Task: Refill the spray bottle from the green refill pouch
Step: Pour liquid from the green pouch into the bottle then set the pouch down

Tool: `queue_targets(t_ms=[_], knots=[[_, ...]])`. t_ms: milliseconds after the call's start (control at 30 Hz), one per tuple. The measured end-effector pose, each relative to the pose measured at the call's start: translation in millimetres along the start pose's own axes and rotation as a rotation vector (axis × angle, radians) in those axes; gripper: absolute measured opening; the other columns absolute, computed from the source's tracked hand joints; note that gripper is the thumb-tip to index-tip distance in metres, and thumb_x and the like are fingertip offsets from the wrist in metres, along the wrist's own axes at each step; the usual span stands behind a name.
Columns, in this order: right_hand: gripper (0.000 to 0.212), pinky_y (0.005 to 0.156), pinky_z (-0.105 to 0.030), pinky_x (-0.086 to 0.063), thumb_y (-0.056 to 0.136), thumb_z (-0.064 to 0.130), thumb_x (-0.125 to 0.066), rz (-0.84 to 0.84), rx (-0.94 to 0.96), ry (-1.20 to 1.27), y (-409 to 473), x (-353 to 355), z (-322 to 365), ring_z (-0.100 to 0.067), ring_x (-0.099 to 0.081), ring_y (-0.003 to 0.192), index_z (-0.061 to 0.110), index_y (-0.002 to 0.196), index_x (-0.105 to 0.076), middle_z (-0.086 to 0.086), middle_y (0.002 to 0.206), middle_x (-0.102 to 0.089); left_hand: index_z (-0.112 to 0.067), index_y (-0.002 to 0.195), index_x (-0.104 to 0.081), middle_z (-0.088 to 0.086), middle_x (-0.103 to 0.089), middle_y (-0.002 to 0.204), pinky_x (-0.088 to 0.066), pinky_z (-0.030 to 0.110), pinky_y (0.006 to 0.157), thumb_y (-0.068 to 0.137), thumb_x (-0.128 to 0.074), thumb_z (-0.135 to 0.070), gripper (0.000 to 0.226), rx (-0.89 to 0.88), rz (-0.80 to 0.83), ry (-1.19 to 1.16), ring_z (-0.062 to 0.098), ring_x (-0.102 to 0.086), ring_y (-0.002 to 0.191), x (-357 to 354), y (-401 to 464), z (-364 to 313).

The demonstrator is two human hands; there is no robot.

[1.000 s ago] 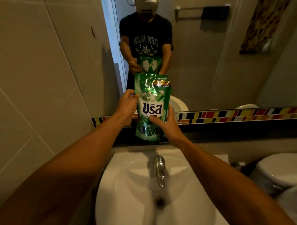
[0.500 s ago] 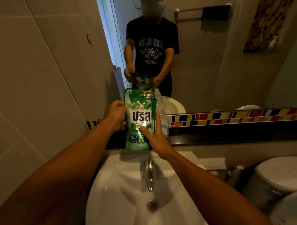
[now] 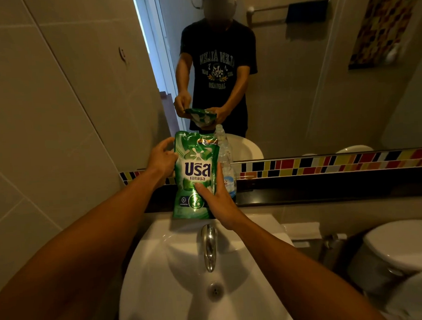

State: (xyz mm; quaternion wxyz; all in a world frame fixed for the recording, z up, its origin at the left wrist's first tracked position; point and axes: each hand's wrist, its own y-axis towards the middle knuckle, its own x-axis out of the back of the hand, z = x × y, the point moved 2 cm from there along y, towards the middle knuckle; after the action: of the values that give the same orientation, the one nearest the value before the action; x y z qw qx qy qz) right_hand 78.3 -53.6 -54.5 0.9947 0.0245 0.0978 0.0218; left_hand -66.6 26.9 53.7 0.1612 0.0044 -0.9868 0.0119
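On the dark ledge [image 3: 327,191] above the white ceramic sink [image 3: 161,271], the right hand [image 3: 219,203] has its grip clamped on the green plastic refill pouch [image 3: 193,170]; whether the left hand [image 3: 161,162] has a grip on it is unclear.

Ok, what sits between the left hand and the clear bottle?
The green refill pouch, held upright, fills that stretch between left hand and clear bottle, partly covering the bottle, as the head view shows.

The green refill pouch [image 3: 196,170] is upright with its front to the camera. The left hand [image 3: 162,159] holds its upper left edge and the right hand [image 3: 218,203] has its thumb across the lower front. It is glossy, with dark blue lettering on white, and its top looks unopened. The spray bottle [image 3: 225,156], clear with a pale blue label, stands just behind the pouch's right edge, partly hidden.
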Motion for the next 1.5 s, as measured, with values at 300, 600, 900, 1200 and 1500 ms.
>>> queue_targets(t_ms=[300,600,900,1200,1500], knots=[[0.088,0.104,-0.058,-0.054,0.097,0.035,-0.065,-0.022,-0.044,0.059,10.3,-0.9,0.8,-0.025,-0.064,0.127,0.052,0.16,-0.006,-0.002,0.146,-0.059,-0.025,0.146,-0.044,0.007,-0.065,0.093,-0.055,0.039,0.068,0.096,-0.052,0.003,0.059,0.037,0.013,0.117,0.022,-0.061,0.075,-0.8,5.4,-19.4],[0.092,0.103,-0.059,-0.053,0.098,0.033,-0.06,-0.017,-0.085,0.165,19.8,-7.5,-2.7,-0.027,-0.063,0.128,0.052,0.16,0.006,-0.005,0.153,-0.052,-0.027,0.145,-0.045,0.007,-0.066,0.095,-0.06,0.039,0.073,0.094,-0.053,0.006,0.062,0.117,0.044,0.077,0.021,-0.066,0.081,0.4,9.5,-36.4],[0.098,0.103,-0.061,-0.053,0.091,0.041,-0.063,-0.016,-0.114,0.196,25.1,-13.7,-5.1,-0.03,-0.061,0.13,0.057,0.157,0.007,-0.006,0.158,-0.046,-0.025,0.147,-0.045,0.017,-0.065,0.121,-0.054,0.029,0.054,0.094,-0.054,0.008,0.063,0.128,0.072,0.108,0.021,-0.067,0.081,2.0,14.0,-41.5],[0.096,0.104,-0.061,-0.052,0.09,0.038,-0.062,-0.034,-0.109,0.22,28.4,-16.0,-4.7,-0.03,-0.062,0.129,0.053,0.16,0.002,-0.007,0.155,-0.05,-0.026,0.145,-0.047,0.008,-0.065,0.102,-0.053,0.023,0.041,0.096,-0.053,0.005,0.058,0.143,0.084,0.155,0.018,-0.066,0.078,0.8,17.4,-45.3],[0.087,0.105,-0.063,-0.05,0.103,0.025,-0.054,-0.042,-0.091,0.239,27.2,-15.5,-4.9,-0.034,-0.059,0.132,0.045,0.162,0.005,-0.011,0.155,-0.049,-0.027,0.146,-0.046,0.013,-0.065,0.119,-0.051,0.03,0.057,0.096,-0.054,0.004,0.06,0.14,0.096,0.187,0.019,-0.065,0.085,-1.1,25.6,-44.3]])
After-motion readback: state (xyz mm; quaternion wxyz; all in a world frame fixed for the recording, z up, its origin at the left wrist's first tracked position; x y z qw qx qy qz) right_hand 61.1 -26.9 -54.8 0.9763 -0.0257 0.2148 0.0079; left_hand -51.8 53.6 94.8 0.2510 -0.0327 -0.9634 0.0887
